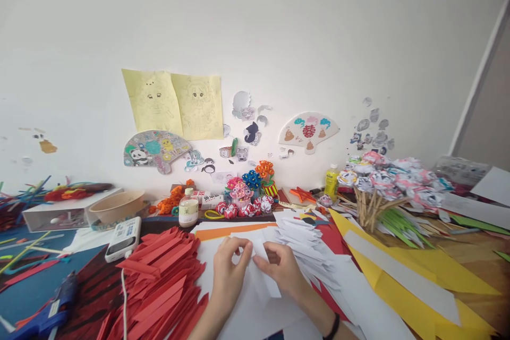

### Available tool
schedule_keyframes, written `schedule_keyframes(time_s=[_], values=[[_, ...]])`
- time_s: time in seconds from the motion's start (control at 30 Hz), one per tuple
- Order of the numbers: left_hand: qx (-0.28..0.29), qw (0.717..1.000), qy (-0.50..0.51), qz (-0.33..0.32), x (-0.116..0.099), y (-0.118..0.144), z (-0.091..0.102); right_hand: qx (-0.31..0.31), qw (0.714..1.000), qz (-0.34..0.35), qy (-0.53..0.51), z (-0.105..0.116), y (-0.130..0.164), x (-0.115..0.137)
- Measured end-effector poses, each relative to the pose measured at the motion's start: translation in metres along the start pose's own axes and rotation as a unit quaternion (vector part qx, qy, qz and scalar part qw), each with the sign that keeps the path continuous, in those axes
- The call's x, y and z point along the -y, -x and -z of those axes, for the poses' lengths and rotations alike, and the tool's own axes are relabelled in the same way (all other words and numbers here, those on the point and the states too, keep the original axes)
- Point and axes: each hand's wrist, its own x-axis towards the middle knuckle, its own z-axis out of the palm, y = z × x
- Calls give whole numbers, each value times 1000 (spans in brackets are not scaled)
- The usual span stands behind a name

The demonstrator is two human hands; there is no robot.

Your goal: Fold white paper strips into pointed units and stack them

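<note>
My left hand [228, 271] and my right hand [281, 268] meet over the middle of the table, both pinching a small white paper piece [258, 251] that is being folded. Under them lie more white sheets [247, 303]. A heap of folded red paper strips [163, 281] lies just left of my left hand. A pile of folded white paper pieces [303, 241] sits just right of my right hand. A dark band circles my right wrist.
A white power bank [123, 238] with a cable, a blue glue gun [51, 313], a bowl [115, 206], a small bottle [188, 208] and paper flowers [249, 194] are at left and back. Yellow sheets [418, 276] and a bunch of paper flowers on sticks [382, 186] are at right.
</note>
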Motion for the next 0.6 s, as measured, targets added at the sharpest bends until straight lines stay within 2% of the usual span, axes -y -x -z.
schedule_keyframes(time_s=[0.17, 0.4, 0.6], values=[[1, 1000, 1, -10, -3, 2, -3, -10, 1000, 3, -3, 0, 1, 1], [46, 998, 38, 11, -6, -3, 5, -23, 999, -20, -34, 2, 0, -1], [59, 998, 1, -1, -8, -5, 8, -4, 999, -22, -43, 2, -1, -2]])
